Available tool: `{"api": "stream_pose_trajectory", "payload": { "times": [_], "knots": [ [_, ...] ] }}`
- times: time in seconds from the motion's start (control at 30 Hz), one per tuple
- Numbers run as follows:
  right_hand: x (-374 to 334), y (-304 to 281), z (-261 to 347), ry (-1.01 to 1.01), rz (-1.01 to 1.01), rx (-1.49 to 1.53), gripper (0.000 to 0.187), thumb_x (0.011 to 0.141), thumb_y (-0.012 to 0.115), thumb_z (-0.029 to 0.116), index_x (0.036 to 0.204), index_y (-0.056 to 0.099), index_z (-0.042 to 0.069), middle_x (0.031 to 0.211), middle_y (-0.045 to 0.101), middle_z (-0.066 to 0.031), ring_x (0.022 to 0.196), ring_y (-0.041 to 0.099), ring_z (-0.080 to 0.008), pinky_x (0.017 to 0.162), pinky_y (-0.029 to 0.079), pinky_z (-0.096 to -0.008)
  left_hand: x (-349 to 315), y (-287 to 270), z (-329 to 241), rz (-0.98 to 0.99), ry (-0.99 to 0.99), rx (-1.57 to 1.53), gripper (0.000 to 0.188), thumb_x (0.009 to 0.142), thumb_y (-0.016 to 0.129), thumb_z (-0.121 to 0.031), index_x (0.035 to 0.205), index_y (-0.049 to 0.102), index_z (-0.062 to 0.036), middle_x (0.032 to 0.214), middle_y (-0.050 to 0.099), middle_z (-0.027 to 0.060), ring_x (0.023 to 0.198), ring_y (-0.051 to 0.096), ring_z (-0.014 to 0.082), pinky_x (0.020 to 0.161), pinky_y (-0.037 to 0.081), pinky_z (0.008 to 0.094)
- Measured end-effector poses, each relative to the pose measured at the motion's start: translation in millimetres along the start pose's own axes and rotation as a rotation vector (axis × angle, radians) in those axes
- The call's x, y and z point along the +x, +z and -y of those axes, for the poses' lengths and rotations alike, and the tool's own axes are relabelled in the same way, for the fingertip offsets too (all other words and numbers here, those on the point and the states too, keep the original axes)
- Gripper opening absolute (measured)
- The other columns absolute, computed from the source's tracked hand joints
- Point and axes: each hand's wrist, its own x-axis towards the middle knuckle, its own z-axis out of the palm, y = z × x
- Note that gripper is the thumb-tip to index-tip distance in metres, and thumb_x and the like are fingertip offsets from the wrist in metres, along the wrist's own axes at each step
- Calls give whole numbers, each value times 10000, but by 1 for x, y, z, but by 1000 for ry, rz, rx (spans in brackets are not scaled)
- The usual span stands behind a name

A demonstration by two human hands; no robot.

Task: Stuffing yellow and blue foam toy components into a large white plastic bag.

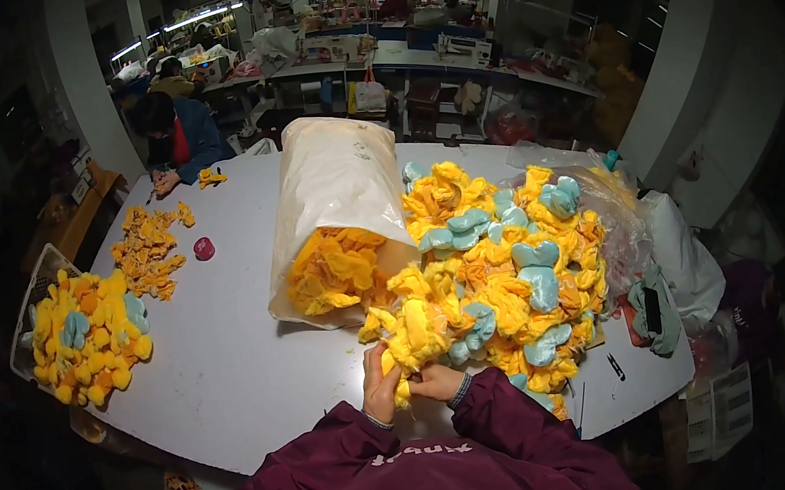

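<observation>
At the table's near edge, the left hand [379, 389] and right hand [439, 382] are both closed on a yellow plush piece [402, 394], held just in front of a heap [513, 280] of yellow and pale-blue pieces. The table [234, 379] is pale and smooth—the heap spreads over its right half, a cutter [617, 367] lies toward the near right corner, and a basket [47, 255] stands by the left edge. A white sack [336, 174] lies mid-table, mouth toward the near edge. At the far left corner sits a co-worker [197, 146]; beyond—sewing machines [464, 48] between pillars [90, 76].
</observation>
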Motion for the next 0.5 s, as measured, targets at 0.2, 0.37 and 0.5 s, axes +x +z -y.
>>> {"api": "stream_pose_trajectory", "payload": {
  "times": [0.2,0.37,0.5],
  "knots": [
    [-3,22,-42,321,67,362,222,818,577,180,900,638,-17,737,613,-65,615,511,-141,555,408,-206,8,-4,-5,102,-14,169,521,865,520,-149,1344,383,2,1323,412,181,1169,432,312,997,344,341],
    [33,-6,-22,497,-236,760,194,797,590,108,907,629,-46,769,624,-85,640,532,-139,569,425,-199,17,15,-38,-262,262,367,512,917,522,-202,1358,359,-2,1216,472,203,1074,484,292,939,389,344],
    [48,-16,24,388,-616,945,203,803,599,71,944,616,-75,823,637,-108,684,561,-144,613,453,-211,15,35,-17,-356,20,81,486,940,523,-233,1333,355,-1,1138,505,206,971,526,266,873,428,332]
  ]
}}
